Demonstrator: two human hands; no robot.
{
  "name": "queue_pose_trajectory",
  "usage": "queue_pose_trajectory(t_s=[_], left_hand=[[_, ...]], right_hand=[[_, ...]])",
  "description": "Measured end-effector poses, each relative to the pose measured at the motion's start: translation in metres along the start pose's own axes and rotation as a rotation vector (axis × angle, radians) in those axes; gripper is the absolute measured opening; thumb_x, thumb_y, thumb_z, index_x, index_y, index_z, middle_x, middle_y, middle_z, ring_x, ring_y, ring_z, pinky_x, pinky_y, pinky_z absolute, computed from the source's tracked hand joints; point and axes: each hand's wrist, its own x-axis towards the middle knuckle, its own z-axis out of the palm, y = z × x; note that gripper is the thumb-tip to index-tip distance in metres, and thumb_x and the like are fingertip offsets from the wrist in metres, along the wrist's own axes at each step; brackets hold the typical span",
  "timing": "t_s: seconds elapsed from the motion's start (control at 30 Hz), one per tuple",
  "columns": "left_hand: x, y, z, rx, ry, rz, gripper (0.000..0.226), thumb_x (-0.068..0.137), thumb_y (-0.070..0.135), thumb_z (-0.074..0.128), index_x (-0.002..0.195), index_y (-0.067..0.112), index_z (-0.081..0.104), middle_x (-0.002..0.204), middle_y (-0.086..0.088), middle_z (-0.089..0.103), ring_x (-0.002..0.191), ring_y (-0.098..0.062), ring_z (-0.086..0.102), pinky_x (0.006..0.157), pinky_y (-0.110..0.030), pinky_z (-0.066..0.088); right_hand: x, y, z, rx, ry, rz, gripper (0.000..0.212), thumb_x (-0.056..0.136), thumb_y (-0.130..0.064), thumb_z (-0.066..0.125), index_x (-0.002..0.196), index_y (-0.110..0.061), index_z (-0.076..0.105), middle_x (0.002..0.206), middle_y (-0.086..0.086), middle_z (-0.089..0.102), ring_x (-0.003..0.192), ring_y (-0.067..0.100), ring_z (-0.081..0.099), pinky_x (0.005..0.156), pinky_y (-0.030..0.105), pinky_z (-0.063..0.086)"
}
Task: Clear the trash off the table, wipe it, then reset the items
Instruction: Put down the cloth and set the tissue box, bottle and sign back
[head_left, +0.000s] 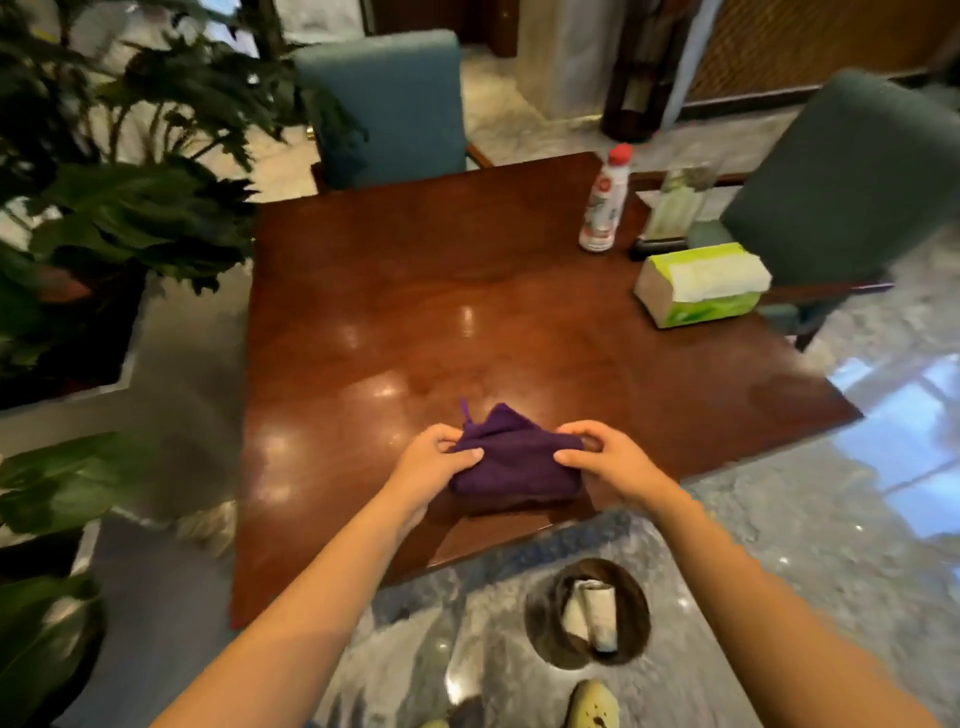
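A folded purple cloth (511, 460) lies on the glossy brown wooden table (426, 312) close to its near edge. My left hand (434, 465) grips the cloth's left side, and my right hand (605, 457) grips its right side. A white bottle with a red cap (605, 200) stands at the far right of the table. Beside it sit a green tissue pack (701, 283) and a menu holder (675, 208). On the floor below the table's near edge stands a round brown bin (587, 613) with crumpled white trash inside.
A teal chair (387, 104) stands at the table's far side and a grey-green chair (852, 176) at its right. Large leafy plants (104, 171) in planters crowd the left. The floor is polished marble. My shoe (592, 704) shows at the bottom.
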Motion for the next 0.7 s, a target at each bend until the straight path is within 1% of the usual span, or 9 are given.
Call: queue_pose_trajectory(t_s=[0.07, 0.1, 0.23, 0.33, 0.43, 0.5, 0.57, 0.63, 0.7], left_hand=[[0.017, 0.010, 0.047, 0.004, -0.066, 0.000, 0.022, 0.079, -0.006, 0.065, 0.077, 0.012, 0.054, 0.077, -0.004, 0.061, 0.068, -0.011, 0.057, 0.053, -0.008, 0.047], [0.027, 0.014, 0.071, 0.003, -0.091, -0.005, 0.022, 0.078, -0.007, 0.066, 0.076, 0.012, 0.053, 0.077, -0.004, 0.061, 0.068, -0.010, 0.057, 0.053, -0.008, 0.047], [0.059, 0.030, 0.169, 0.032, -0.154, -0.043, 0.024, 0.078, -0.005, 0.067, 0.072, 0.014, 0.053, 0.075, -0.001, 0.060, 0.064, -0.008, 0.056, 0.046, -0.007, 0.044], [0.080, 0.039, 0.234, 0.040, -0.151, -0.068, 0.025, 0.077, -0.003, 0.069, 0.069, 0.015, 0.053, 0.073, 0.000, 0.059, 0.063, -0.009, 0.055, 0.043, -0.008, 0.042], [0.099, 0.044, 0.290, 0.050, -0.130, -0.097, 0.024, 0.075, -0.001, 0.071, 0.070, 0.015, 0.054, 0.077, -0.003, 0.061, 0.067, -0.015, 0.059, 0.053, -0.018, 0.048], [0.110, 0.045, 0.322, 0.050, -0.118, -0.128, 0.020, 0.076, 0.001, 0.071, 0.074, 0.013, 0.055, 0.088, -0.011, 0.064, 0.079, -0.025, 0.062, 0.063, -0.031, 0.051], [0.120, 0.045, 0.348, 0.074, -0.111, -0.143, 0.015, 0.076, 0.003, 0.071, 0.084, 0.008, 0.059, 0.099, -0.018, 0.065, 0.091, -0.031, 0.064, 0.076, -0.043, 0.054], [0.131, 0.043, 0.372, 0.078, -0.111, -0.168, 0.021, 0.077, 0.003, 0.070, 0.094, 0.005, 0.059, 0.104, -0.020, 0.064, 0.096, -0.034, 0.064, 0.084, -0.048, 0.053], [0.138, 0.039, 0.390, 0.075, -0.109, -0.189, 0.023, 0.078, 0.003, 0.070, 0.095, 0.008, 0.055, 0.105, -0.019, 0.063, 0.095, -0.031, 0.064, 0.082, -0.047, 0.055]], right_hand=[[0.001, 0.006, -0.050, 0.033, 0.088, 0.022, 0.028, 0.077, 0.001, 0.070, 0.100, -0.013, 0.064, 0.106, 0.010, 0.065, 0.097, 0.018, 0.060, 0.089, 0.030, 0.051], [0.002, 0.008, -0.075, 0.067, 0.130, 0.045, 0.031, 0.077, 0.001, 0.070, 0.105, -0.010, 0.063, 0.106, 0.012, 0.065, 0.095, 0.019, 0.061, 0.089, 0.033, 0.051], [0.006, 0.013, -0.172, 0.175, 0.226, 0.088, 0.037, 0.078, 0.000, 0.069, 0.113, -0.006, 0.060, 0.098, 0.006, 0.067, 0.083, 0.015, 0.064, 0.072, 0.024, 0.056], [0.013, 0.016, -0.236, 0.136, 0.282, 0.098, 0.040, 0.077, 0.003, 0.068, 0.116, -0.001, 0.059, 0.096, 0.009, 0.066, 0.085, 0.019, 0.062, 0.084, 0.030, 0.052], [0.024, 0.018, -0.292, 0.059, 0.306, 0.099, 0.040, 0.078, 0.003, 0.068, 0.116, 0.002, 0.059, 0.098, 0.013, 0.064, 0.085, 0.020, 0.061, 0.080, 0.028, 0.052], [0.031, 0.018, -0.321, 0.002, 0.312, 0.094, 0.038, 0.079, 0.001, 0.068, 0.116, 0.000, 0.060, 0.100, 0.012, 0.064, 0.082, 0.016, 0.061, 0.071, 0.021, 0.054], [0.040, 0.018, -0.346, -0.042, 0.334, 0.110, 0.037, 0.080, -0.001, 0.068, 0.116, -0.004, 0.061, 0.098, 0.009, 0.064, 0.082, 0.018, 0.062, 0.070, 0.022, 0.054], [0.047, 0.020, -0.366, -0.087, 0.349, 0.133, 0.037, 0.080, -0.001, 0.067, 0.116, -0.005, 0.061, 0.097, 0.009, 0.063, 0.086, 0.021, 0.061, 0.073, 0.028, 0.054], [0.056, 0.025, -0.380, -0.128, 0.342, 0.149, 0.035, 0.082, 0.000, 0.066, 0.116, -0.004, 0.060, 0.090, 0.006, 0.064, 0.076, 0.018, 0.062, 0.060, 0.019, 0.056]])
